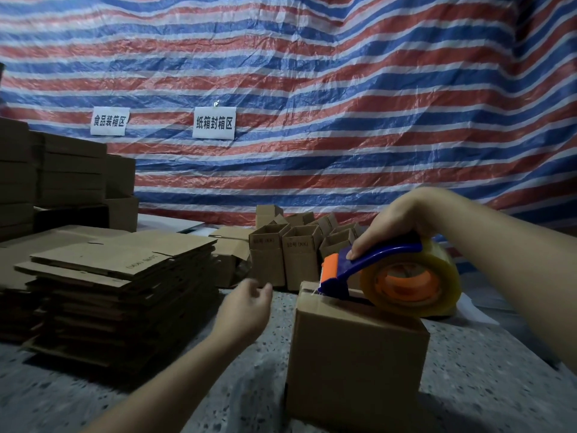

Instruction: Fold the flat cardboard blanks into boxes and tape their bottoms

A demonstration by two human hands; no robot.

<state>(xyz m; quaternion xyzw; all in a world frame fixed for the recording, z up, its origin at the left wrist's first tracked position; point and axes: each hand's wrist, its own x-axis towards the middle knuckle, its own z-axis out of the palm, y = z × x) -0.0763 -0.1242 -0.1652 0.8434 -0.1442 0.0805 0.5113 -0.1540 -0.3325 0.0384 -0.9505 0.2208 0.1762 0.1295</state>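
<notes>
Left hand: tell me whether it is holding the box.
No: the left hand hangs loosely open beside the box, apart from it, while the right hand grips the tape dispenser.

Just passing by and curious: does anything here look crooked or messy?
Slightly: the stack of flat brown cardboard blanks at left is fanned out, its sheets lying askew. The folded brown boxes behind stand jumbled. Nothing looks spilled or damaged.

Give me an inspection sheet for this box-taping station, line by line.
Surface: speckled floor, grey.
Job's things: folded box standing; tape dispenser on its top at the far edge; stack of flat blanks to the left; finished boxes behind.
Clutter: taller cardboard stacks far left.
Grippers: right hand grips the dispenser; left hand loose, holding nothing, blurred.
Cables: nothing seen.
Surroundings: striped tarp with two paper signs.
</notes>
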